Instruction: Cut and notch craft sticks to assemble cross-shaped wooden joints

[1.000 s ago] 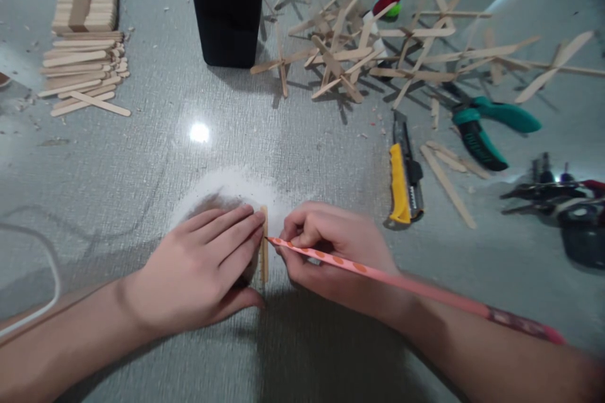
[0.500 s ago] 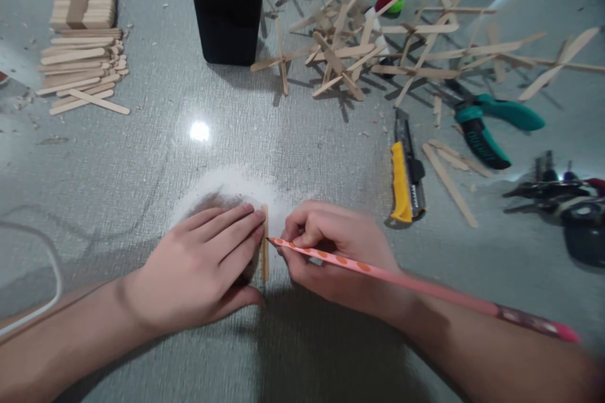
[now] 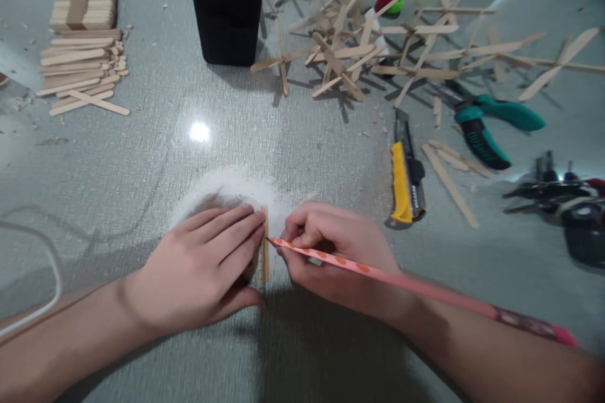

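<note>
Right hand [image 3: 338,239] clamped on pencil [image 3: 350,263], wooden stick [image 3: 266,258] between hands, touching left hand [image 3: 198,264], flat, thumb apart

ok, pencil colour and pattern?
Pink pencil, orange spots toward the tip; best seen in head view.

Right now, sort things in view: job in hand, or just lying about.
Job in hand: pink spotted pencil in right hand; craft stick at left hand.
Lying about: yellow-handled utility knife; teal-handled pliers; banded craft-stick bundle.
</note>
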`<state>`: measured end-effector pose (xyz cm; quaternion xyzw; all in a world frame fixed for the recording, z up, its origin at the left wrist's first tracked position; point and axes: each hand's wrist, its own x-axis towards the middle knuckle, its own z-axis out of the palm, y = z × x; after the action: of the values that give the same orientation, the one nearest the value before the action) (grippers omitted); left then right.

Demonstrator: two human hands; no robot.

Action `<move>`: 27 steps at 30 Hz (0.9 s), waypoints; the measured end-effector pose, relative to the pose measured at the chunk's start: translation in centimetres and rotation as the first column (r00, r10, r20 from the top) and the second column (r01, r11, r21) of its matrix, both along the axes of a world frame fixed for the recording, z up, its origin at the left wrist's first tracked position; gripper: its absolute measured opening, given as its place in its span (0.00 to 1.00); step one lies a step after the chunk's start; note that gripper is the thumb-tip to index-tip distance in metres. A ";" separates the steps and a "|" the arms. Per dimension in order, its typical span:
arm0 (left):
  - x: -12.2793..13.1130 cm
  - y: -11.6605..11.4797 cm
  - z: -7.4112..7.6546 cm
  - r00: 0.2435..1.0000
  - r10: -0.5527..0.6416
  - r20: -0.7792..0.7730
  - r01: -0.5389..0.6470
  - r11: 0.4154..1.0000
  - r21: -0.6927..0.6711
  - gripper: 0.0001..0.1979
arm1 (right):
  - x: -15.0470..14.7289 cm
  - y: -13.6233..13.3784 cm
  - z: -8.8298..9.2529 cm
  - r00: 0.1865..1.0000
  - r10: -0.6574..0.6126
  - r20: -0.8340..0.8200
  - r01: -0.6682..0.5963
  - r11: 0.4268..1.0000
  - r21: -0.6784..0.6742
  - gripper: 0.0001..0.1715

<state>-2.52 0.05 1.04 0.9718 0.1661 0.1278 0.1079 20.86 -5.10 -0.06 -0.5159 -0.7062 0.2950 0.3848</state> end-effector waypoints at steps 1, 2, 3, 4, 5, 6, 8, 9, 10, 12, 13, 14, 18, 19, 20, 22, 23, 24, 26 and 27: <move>0.0 0.0 0.0 1.000 0.002 0.001 -0.002 1.000 -0.001 0.33 | 0.0 0.0 0.0 1.000 0.000 0.002 0.000 1.000 0.001 0.20; 0.0 0.0 0.0 1.000 0.003 0.003 -0.003 1.000 -0.002 0.33 | 0.0 0.0 0.0 1.000 0.000 0.002 0.000 1.000 0.005 0.20; 0.0 0.0 0.0 1.000 0.004 0.005 -0.004 1.000 -0.002 0.33 | 0.0 0.0 0.0 1.000 0.001 0.000 -0.001 1.000 0.007 0.20; 0.0 0.0 0.0 1.000 0.005 0.005 -0.005 1.000 -0.001 0.33 | 0.0 0.0 0.0 1.000 0.004 -0.001 -0.004 1.000 0.003 0.20; 0.0 0.0 0.0 1.000 0.005 0.004 -0.005 1.000 0.001 0.33 | 0.0 0.0 0.0 1.000 0.003 -0.002 -0.003 1.000 0.003 0.20; 0.0 0.0 0.0 1.000 0.005 0.000 -0.005 1.000 0.003 0.33 | 0.1 0.0 -0.1 1.000 0.003 -0.003 -0.003 1.000 0.003 0.20; 0.0 0.1 0.0 1.000 0.006 -0.005 -0.005 1.000 0.008 0.33 | 0.1 0.0 -0.1 1.000 -0.001 -0.005 0.001 1.000 0.000 0.21; 0.0 0.1 0.0 1.000 0.006 -0.008 -0.006 1.000 0.010 0.33 | 0.1 0.0 -0.1 1.000 0.000 -0.008 0.000 1.000 0.001 0.21; 0.0 0.1 0.1 1.000 0.005 -0.010 -0.005 1.000 0.011 0.33 | 0.1 0.0 -0.1 1.000 0.001 -0.010 -0.001 1.000 0.002 0.21; 0.0 0.1 0.1 1.000 0.002 -0.010 -0.002 1.000 0.012 0.33 | 0.0 -0.1 0.0 1.000 0.004 -0.012 -0.004 1.000 -0.005 0.21; 0.0 0.1 0.1 1.000 0.000 -0.010 0.000 1.000 0.013 0.33 | 0.0 -0.1 0.0 1.000 0.003 -0.011 -0.003 1.000 -0.007 0.21; 0.0 0.1 0.1 1.000 -0.001 -0.010 0.001 1.000 0.015 0.33 | 0.1 -0.1 0.0 1.000 0.003 -0.008 -0.003 1.000 -0.009 0.21; 0.1 0.1 0.1 1.000 0.001 -0.006 -0.001 1.000 0.028 0.33 | 0.1 -0.1 -0.1 1.000 0.001 -0.005 -0.001 1.000 0.005 0.20; 0.1 0.1 0.1 1.000 0.001 -0.005 -0.001 1.000 0.031 0.33 | 0.1 -0.1 -0.1 1.000 0.003 -0.008 -0.003 1.000 0.008 0.20; 0.1 0.1 0.1 1.000 0.001 -0.005 -0.001 0.999 0.034 0.33 | 0.1 -0.1 -0.1 1.000 0.005 -0.012 -0.005 1.000 0.015 0.19; 0.1 0.1 0.1 1.000 0.003 -0.004 -0.002 0.999 0.038 0.33 | 0.0 0.0 -0.1 1.000 0.007 -0.014 -0.007 1.000 0.017 0.19; 0.1 0.1 0.1 1.000 0.002 -0.005 -0.002 0.999 0.038 0.33 | 0.0 0.0 -0.1 1.000 0.006 -0.012 -0.005 1.000 0.016 0.19; 0.1 0.1 0.1 1.000 0.001 -0.007 -0.001 0.999 0.038 0.33 | 0.0 0.0 -0.1 1.000 0.003 -0.010 -0.003 1.000 0.016 0.19; 0.1 0.1 0.1 1.000 -0.002 -0.010 0.002 0.999 0.037 0.34 | 0.0 0.0 -0.1 1.000 0.000 -0.012 0.001 1.000 0.016 0.19; 0.1 0.1 0.1 1.000 -0.004 -0.012 0.004 0.999 0.037 0.34 | -0.1 0.0 -0.1 1.000 0.001 -0.015 -0.001 1.000 0.016 0.19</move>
<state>-2.43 0.17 1.09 0.9747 0.1625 0.1247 0.0892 20.80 -5.10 -0.13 -0.5104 -0.7058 0.2933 0.3941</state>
